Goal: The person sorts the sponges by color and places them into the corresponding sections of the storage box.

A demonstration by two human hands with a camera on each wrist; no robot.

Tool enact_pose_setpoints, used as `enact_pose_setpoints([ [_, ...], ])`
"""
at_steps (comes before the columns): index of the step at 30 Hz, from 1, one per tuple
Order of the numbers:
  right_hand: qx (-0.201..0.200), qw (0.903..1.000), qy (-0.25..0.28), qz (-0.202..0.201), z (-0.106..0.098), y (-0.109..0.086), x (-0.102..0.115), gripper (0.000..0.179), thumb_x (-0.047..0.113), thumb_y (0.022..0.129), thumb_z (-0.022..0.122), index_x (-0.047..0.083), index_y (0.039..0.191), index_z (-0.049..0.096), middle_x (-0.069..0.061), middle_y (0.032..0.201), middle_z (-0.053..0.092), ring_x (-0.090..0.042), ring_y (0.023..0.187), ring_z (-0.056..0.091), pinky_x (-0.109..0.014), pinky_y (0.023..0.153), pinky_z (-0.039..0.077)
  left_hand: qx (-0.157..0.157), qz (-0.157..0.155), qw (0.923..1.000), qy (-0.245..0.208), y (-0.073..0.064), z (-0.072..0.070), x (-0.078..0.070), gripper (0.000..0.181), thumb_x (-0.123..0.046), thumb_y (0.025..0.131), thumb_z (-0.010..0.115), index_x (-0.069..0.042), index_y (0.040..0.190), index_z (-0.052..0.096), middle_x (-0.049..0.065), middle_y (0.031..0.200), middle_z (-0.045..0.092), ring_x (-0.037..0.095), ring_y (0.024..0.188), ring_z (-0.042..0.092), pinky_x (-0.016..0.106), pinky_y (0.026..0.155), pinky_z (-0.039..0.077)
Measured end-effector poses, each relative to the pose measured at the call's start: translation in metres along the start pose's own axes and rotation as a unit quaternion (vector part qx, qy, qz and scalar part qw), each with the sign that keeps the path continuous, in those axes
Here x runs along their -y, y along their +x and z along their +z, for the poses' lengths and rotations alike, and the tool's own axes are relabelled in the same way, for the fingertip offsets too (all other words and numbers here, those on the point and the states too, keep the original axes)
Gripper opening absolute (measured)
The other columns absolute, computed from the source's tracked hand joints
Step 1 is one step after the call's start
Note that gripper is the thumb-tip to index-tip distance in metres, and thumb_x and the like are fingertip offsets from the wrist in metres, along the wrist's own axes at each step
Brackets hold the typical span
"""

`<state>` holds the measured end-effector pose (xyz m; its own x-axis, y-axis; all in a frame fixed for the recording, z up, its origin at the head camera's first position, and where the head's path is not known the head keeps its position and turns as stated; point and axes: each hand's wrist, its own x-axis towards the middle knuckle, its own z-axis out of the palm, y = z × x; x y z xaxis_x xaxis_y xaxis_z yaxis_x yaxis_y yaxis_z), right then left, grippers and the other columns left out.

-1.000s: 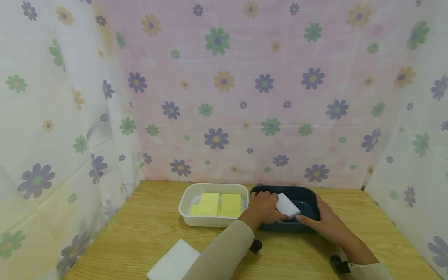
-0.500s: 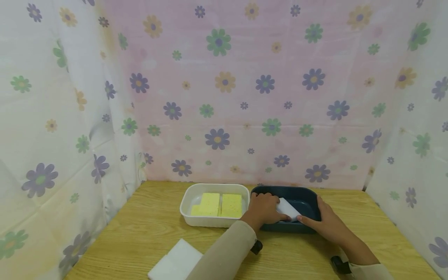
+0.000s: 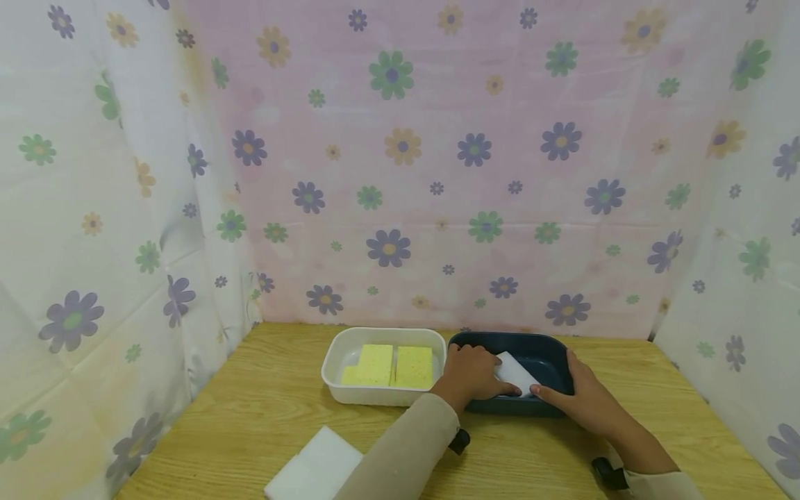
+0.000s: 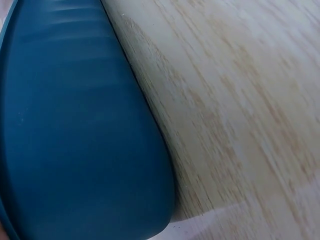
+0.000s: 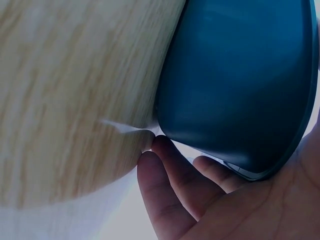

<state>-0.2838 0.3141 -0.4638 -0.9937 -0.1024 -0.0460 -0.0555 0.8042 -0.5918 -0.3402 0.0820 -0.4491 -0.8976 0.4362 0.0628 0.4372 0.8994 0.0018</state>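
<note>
A dark blue plastic container stands at the back of the table, with a white sponge block lying slanted inside it. My left hand reaches over the container's left part, index finger and thumb at the block's left side; the hand hides that end. At the container's right end, my right hand holds the wall, its thumb tip by the block's right corner. The right wrist view shows the palm against the container's rim and fingers beyond its end. Only the container's outer wall fills the left wrist view.
Left of the dark container, close beside it, is a white container holding several yellow sponges. White sponge blocks lie on the wooden table at front left, partly behind the left sleeve. A flowered curtain rises behind the table.
The white sponge block has sunk lower and flatter into the dark container under my left hand. My right hand keeps its place on the container's end.
</note>
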Motion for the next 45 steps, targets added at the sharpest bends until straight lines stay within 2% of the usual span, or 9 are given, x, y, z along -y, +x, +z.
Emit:
enact_pose_setpoints([
  [12,0.002,1.0000,0.005,0.003,0.000,-0.001,-0.001,0.127,0.070,0.094,0.060,-0.005,0.160,-0.017,-0.041,0.165,-0.001,-0.066,0.147,0.010,-0.081,0.108,0.024,-0.002,0.008,0.9999,0.014,0.002,0.003,0.000,0.063,-0.087,0.084,0.053,-0.041,0.120,0.076,-0.011,0.113,0.074,0.019,0.100,0.066,0.046,0.098,0.045],
  [22,0.008,0.9999,0.010,0.006,0.002,0.000,-0.002,0.126,0.070,0.094,0.060,-0.004,0.160,-0.018,-0.040,0.165,-0.002,-0.065,0.147,0.010,-0.081,0.108,0.024,0.003,0.007,0.9997,0.023,0.001,0.004,0.000,0.058,-0.082,0.090,0.052,-0.037,0.117,0.076,-0.010,0.116,0.072,0.017,0.109,0.063,0.047,0.104,0.045],
  [30,0.007,0.9999,0.012,0.007,0.001,0.000,-0.001,0.127,0.070,0.093,0.061,-0.003,0.160,-0.018,-0.040,0.166,-0.002,-0.065,0.147,0.010,-0.081,0.108,0.024,-0.032,0.023,0.9992,0.004,0.003,0.007,0.003,0.053,-0.073,0.096,0.052,-0.040,0.135,0.066,-0.014,0.141,0.061,0.015,0.130,0.056,0.046,0.108,0.043],
  [37,0.006,0.9999,0.013,0.002,-0.001,-0.001,0.003,0.126,0.070,0.094,0.061,-0.003,0.161,-0.018,-0.039,0.166,-0.001,-0.065,0.147,0.011,-0.081,0.108,0.024,-0.065,0.036,0.9973,0.001,-0.001,0.003,0.011,0.047,-0.068,0.097,0.056,-0.038,0.132,0.068,-0.013,0.141,0.062,0.015,0.132,0.056,0.047,0.108,0.045],
  [45,0.002,1.0000,0.008,-0.003,0.000,-0.002,0.003,0.126,0.069,0.094,0.062,-0.006,0.160,-0.015,-0.041,0.165,0.002,-0.066,0.147,0.013,-0.080,0.108,0.025,-0.068,0.048,0.9965,-0.007,-0.021,-0.013,0.023,0.052,-0.068,0.098,0.056,-0.035,0.137,0.067,-0.011,0.144,0.061,0.015,0.136,0.053,0.048,0.109,0.044],
])
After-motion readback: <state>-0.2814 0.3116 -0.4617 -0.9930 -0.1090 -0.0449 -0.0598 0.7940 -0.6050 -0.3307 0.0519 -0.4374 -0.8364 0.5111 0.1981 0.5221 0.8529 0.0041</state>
